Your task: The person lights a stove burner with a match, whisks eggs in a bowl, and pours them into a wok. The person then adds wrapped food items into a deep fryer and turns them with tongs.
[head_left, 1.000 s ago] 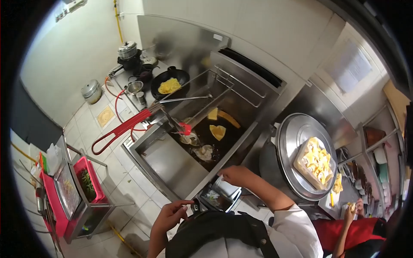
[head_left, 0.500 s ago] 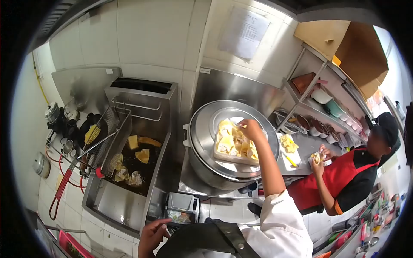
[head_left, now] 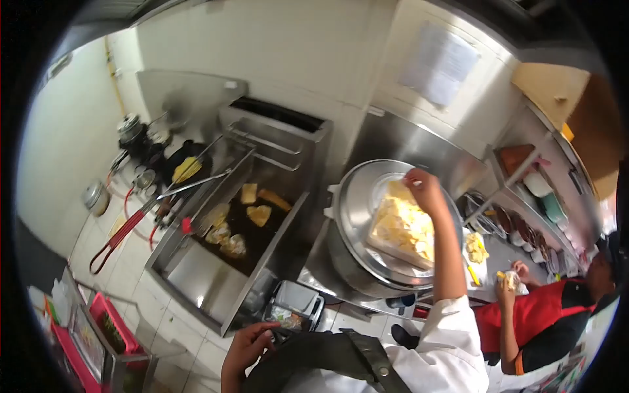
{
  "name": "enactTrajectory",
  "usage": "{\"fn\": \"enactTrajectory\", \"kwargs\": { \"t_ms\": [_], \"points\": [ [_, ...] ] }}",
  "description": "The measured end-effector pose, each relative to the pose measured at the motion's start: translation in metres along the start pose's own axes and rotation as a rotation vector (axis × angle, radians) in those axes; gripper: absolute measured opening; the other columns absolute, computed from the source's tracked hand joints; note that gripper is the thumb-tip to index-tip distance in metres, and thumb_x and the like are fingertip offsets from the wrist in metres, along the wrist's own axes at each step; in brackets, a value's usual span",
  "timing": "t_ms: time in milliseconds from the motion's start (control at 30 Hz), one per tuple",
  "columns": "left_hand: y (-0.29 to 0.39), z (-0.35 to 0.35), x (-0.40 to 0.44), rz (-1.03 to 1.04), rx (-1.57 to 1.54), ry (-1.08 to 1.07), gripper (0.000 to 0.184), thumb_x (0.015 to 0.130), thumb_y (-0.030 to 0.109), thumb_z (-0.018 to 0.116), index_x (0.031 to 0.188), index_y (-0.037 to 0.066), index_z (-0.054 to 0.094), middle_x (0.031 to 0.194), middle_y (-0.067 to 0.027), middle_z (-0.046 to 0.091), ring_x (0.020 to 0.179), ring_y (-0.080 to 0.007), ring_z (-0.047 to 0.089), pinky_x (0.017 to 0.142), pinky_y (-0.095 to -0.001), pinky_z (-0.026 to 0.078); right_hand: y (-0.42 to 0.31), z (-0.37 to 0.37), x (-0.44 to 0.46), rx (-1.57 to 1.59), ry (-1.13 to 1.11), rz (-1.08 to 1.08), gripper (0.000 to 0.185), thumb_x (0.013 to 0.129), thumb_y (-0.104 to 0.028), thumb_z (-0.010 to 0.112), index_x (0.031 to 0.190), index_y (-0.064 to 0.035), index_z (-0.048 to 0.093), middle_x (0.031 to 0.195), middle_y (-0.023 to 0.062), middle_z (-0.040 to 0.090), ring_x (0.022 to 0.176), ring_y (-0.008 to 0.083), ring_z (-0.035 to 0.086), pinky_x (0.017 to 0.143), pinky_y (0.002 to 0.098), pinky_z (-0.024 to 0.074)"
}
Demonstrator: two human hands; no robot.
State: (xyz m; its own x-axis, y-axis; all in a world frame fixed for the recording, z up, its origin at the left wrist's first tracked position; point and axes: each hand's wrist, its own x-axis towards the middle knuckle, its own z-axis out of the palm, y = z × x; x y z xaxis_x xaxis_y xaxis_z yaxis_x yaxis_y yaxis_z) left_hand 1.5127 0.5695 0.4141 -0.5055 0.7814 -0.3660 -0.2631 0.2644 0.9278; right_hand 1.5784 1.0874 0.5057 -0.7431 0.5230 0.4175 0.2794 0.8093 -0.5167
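Note:
My right hand (head_left: 426,190) is over the far end of a clear tub (head_left: 401,252) piled with yellow folded dough parcels (head_left: 405,219). Its fingers are pinched together; what they hold, if anything, is blurred. The tub rests on the metal lid (head_left: 357,203) of a big pot (head_left: 354,262). Low and near my waist, my left hand (head_left: 249,347) is off every surface, fingers loosely bent and apart, holding nothing. Left of the pot, several yellow parcels (head_left: 259,214) float in dark oil in a steel fryer (head_left: 209,275).
A wire basket (head_left: 219,177) with a red handle (head_left: 124,229) lies across the fryer's left side. A bin (head_left: 295,301) stands below. On the right, a co-worker in a red apron (head_left: 524,314) handles a parcel beside a white board with a yellow-handled knife (head_left: 472,274).
My view has swung left, so the fryer and pot sit further right in it. My right hand stays at the tub's far end, and my left hand stays low.

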Motion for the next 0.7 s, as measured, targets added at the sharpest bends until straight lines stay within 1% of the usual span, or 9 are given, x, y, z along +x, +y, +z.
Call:
{"fn": "enactTrajectory", "kwargs": {
  "t_ms": [67, 133, 200, 267, 300, 400, 500, 600, 700],
  "points": [
    [0.001, -0.011, -0.003, 0.033, 0.017, 0.007, 0.030, 0.093, 0.021, 0.050, 0.119, 0.008, 0.058, 0.068, 0.0009, 0.060, 0.057, -0.0030, 0.047, 0.050, -0.0180, 0.035, -0.035, 0.007, 0.000, 0.022, 0.009, -0.042, 0.012, 0.081, -0.010, 0.061, 0.089, 0.0000, 0.060, 0.078, 0.0110, 0.064, 0.073, 0.0180, 0.062, 0.063, 0.0316, 0.0480],
    [0.007, -0.026, -0.006, 0.061, 0.049, -0.027, 0.030, 0.093, 0.022, 0.050, 0.118, 0.008, 0.058, 0.069, 0.0011, 0.060, 0.059, -0.0029, 0.049, 0.053, -0.0186, 0.037, -0.087, 0.026, -0.003, 0.134, -0.076, -0.012, 0.011, 0.082, -0.010, 0.061, 0.088, -0.0011, 0.060, 0.076, 0.0074, 0.064, 0.071, 0.0144, 0.061, 0.061, 0.0287, 0.0465],
    [0.010, -0.037, -0.013, 0.049, 0.006, 0.002, 0.033, 0.093, 0.027, 0.048, 0.117, 0.008, 0.059, 0.069, 0.0013, 0.059, 0.059, -0.0040, 0.049, 0.051, -0.0188, 0.037, -0.119, 0.063, -0.006, 0.176, -0.188, -0.002, 0.007, 0.082, -0.009, 0.061, 0.086, -0.0031, 0.060, 0.074, 0.0037, 0.062, 0.070, 0.0109, 0.059, 0.060, 0.0267, 0.0458],
    [0.006, -0.053, -0.014, 0.021, -0.021, 0.000, 0.032, 0.093, 0.027, 0.049, 0.117, 0.008, 0.059, 0.068, 0.0013, 0.059, 0.059, -0.0038, 0.049, 0.052, -0.0184, 0.037, -0.116, 0.136, -0.011, 0.434, -0.265, -0.107, 0.009, 0.081, -0.010, 0.062, 0.086, -0.0020, 0.061, 0.073, 0.0037, 0.062, 0.069, 0.0104, 0.058, 0.060, 0.0268, 0.0461],
    [0.003, -0.061, -0.015, 0.009, -0.032, -0.014, 0.030, 0.094, 0.022, 0.048, 0.119, 0.009, 0.057, 0.069, 0.0014, 0.059, 0.063, -0.0042, 0.053, 0.059, -0.0202, 0.041, -0.133, 0.161, -0.016, 0.422, -0.337, -0.084, 0.011, 0.081, -0.011, 0.062, 0.086, -0.0016, 0.061, 0.073, 0.0043, 0.062, 0.069, 0.0105, 0.058, 0.061, 0.0267, 0.0464],
    [0.004, -0.085, -0.026, 0.052, -0.071, 0.049, 0.029, 0.093, 0.021, 0.049, 0.118, 0.008, 0.058, 0.069, 0.0013, 0.059, 0.064, -0.0047, 0.054, 0.057, -0.0198, 0.041, -0.171, 0.251, -0.029, 0.503, -0.504, 0.015, 0.015, 0.080, -0.015, 0.063, 0.086, -0.0007, 0.062, 0.072, 0.0058, 0.062, 0.068, 0.0098, 0.058, 0.061, 0.0255, 0.0464],
    [0.002, -0.110, -0.040, -0.009, -0.111, 0.141, 0.029, 0.093, 0.020, 0.049, 0.117, 0.007, 0.058, 0.068, 0.0015, 0.059, 0.065, -0.0048, 0.055, 0.055, -0.0187, 0.040, -0.159, 0.348, -0.026, 0.597, -0.546, 0.066, 0.015, 0.082, -0.014, 0.061, 0.091, -0.0021, 0.062, 0.078, 0.0083, 0.063, 0.072, 0.0166, 0.061, 0.067, 0.0302, 0.0477],
    [-0.013, -0.138, -0.051, -0.044, -0.141, 0.205, 0.028, 0.093, 0.020, 0.049, 0.116, 0.007, 0.059, 0.068, 0.0014, 0.059, 0.064, -0.0037, 0.054, 0.053, -0.0182, 0.038, -0.146, 0.387, -0.021, 0.041, -0.146, -0.089, 0.014, 0.080, -0.007, 0.058, 0.094, -0.0038, 0.062, 0.077, 0.0095, 0.063, 0.073, 0.0217, 0.062, 0.066, 0.0317, 0.0481],
    [-0.026, -0.161, -0.061, -0.072, -0.178, 0.257, 0.028, 0.093, 0.019, 0.049, 0.116, 0.007, 0.059, 0.067, 0.0017, 0.059, 0.062, -0.0025, 0.051, 0.051, -0.0183, 0.036, -0.174, 0.365, -0.005, -0.079, -0.169, 0.023, 0.014, 0.085, -0.009, 0.054, 0.097, -0.0074, 0.061, 0.096, 0.0140, 0.061, 0.093, 0.0348, 0.057, 0.079, 0.0431, 0.0439]
  ]
}}
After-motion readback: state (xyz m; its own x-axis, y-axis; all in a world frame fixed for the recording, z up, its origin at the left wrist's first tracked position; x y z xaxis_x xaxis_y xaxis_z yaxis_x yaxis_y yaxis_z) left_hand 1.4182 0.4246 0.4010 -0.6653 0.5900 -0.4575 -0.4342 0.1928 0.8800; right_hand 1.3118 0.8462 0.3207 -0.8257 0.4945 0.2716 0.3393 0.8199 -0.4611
